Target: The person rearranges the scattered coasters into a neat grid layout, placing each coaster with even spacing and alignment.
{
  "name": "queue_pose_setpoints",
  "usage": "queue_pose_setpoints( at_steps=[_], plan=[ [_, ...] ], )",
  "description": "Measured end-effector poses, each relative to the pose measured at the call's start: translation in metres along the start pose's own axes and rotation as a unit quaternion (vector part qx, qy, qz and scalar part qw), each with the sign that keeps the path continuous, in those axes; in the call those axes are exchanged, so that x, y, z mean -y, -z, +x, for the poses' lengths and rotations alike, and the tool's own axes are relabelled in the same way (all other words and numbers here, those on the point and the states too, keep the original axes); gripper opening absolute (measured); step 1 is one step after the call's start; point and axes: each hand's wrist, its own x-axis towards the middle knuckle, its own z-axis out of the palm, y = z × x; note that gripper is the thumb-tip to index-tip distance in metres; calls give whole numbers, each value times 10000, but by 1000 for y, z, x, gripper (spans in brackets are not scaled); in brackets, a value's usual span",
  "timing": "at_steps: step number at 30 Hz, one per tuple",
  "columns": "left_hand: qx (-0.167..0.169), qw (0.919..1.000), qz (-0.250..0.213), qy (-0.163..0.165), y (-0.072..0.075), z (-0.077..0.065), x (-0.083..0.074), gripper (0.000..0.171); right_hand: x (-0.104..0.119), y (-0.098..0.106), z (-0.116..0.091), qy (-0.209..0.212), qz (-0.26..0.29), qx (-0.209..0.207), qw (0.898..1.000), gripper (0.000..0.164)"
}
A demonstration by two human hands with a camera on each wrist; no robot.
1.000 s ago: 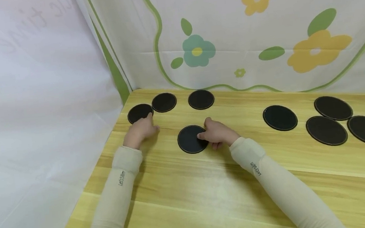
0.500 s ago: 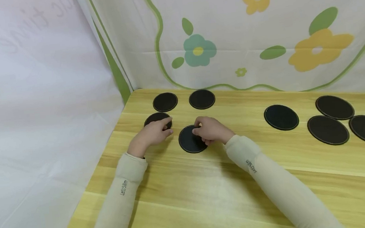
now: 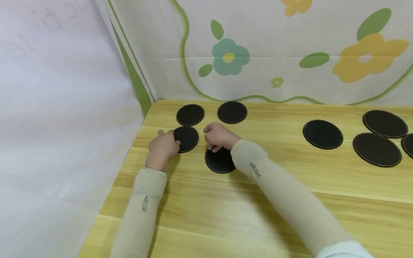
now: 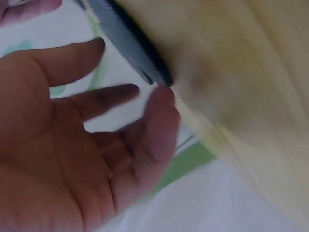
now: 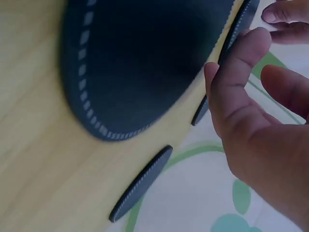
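Observation:
My left hand is at the left edge of a black round coaster. In the left wrist view its fingers are bent loosely, and one fingertip meets the rim of a coaster. My right hand hovers over the far side of a second coaster, partly hiding it. Nothing is between its relaxed fingers. In the right wrist view, that hand is apart from a large near coaster with pale edge stitching.
Two more coasters lie along the back edge, a left one and a right one. Toward the right lie a separate coaster and a touching cluster of coasters. A flower-printed cloth hangs behind the wooden table.
The left coaster has slid right and nearer, to just in front of the back-left one, with my left hand. My right hand has moved left and farther over the middle coaster.

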Motion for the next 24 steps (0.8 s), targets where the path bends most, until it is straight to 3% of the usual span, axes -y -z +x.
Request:
queue_pose_setpoints(
  at_steps=[3,7,13,17,20,24],
  plan=[
    [39,9996,52,266,-3,2,-1,51,3,-4,8,-186,379,160,9990,60],
    [108,9995,-79,272,-4,5,-6,55,5,-9,16,-383,558,383,9970,68],
    [123,9988,-413,227,-2,9,-5,56,7,-11,18,-410,398,349,9978,65],
    [16,9961,-820,310,-2,11,0,67,8,-10,18,-432,654,256,9966,61],
    [-228,9900,-1354,335,-2,12,1,76,9,-10,18,-296,989,96,9946,55],
    [-766,9712,-2249,185,0,12,1,80,10,-11,18,120,1340,-228,9906,50]
  ],
)
